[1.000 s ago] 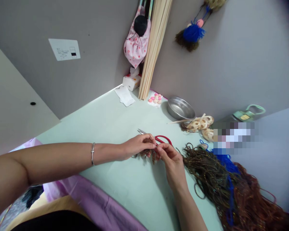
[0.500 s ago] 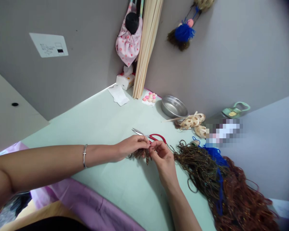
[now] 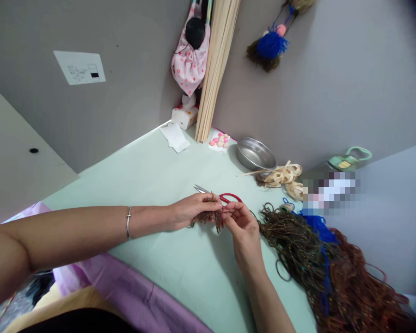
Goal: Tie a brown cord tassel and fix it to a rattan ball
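Observation:
My left hand (image 3: 194,208) is closed on a small bundle of brown cords (image 3: 215,220), whose short ends hang below its fingers. Close against it, my right hand (image 3: 242,224) pinches with thumb and fingertips at the bundle's right side; what lies in that pinch is too small to make out, perhaps a strand. Just behind both hands lie scissors (image 3: 230,198) with red handles, their blades pointing left and partly hidden by my left hand. To the right, a big heap of dark olive and reddish-brown cord (image 3: 291,236) spreads over the table, with blue cord (image 3: 319,227) across it.
A steel bowl (image 3: 255,154), woven strip balls (image 3: 280,175) and a bottle with a green lid (image 3: 346,162) line the back. Pink beads (image 3: 220,140), a tissue pack (image 3: 184,117) and wooden strips (image 3: 217,69) are in the corner. A blue tassel (image 3: 272,45) hangs on the wall.
The whole view has shifted slightly, so everything appears a little further right. Both hands stay together at the brown cord bundle, with only small finger movement.

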A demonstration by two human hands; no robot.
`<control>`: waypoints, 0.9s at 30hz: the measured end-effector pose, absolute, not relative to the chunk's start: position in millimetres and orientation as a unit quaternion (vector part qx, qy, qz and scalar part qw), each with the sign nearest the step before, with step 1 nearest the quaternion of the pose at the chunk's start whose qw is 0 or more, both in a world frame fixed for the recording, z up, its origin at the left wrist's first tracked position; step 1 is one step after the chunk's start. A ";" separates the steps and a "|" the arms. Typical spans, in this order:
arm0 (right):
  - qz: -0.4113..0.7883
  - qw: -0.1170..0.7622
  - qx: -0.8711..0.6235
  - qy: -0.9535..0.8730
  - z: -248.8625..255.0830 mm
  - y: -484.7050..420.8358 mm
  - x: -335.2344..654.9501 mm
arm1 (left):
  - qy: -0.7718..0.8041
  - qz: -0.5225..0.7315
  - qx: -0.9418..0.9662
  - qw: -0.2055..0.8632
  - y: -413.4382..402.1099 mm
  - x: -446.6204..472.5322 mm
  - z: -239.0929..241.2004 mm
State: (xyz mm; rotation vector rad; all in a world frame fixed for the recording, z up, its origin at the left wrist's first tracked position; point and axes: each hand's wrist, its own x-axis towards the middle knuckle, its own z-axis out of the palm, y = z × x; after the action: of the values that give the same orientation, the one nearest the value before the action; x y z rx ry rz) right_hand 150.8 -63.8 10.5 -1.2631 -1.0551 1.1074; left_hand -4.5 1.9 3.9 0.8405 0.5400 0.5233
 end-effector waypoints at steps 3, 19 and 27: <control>0.461 0.547 -0.543 -0.440 9.0 -63.4 152.0 | 0.255 0.256 0.391 0.847 2.3 -4.2 4.1; 0.446 0.518 -0.546 -0.485 8.3 -65.3 154.0 | 0.242 0.244 0.472 0.812 0.5 -4.4 -1.6; 0.129 0.405 -0.536 -0.730 9.0 -73.6 151.7 | 0.281 0.236 0.408 0.836 0.7 -3.8 3.0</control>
State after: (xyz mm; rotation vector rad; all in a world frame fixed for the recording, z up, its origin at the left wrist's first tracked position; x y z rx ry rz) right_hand 151.7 -73.6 9.0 -1.3517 -1.8411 0.3260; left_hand -3.8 0.7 3.0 0.8643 0.5959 0.4992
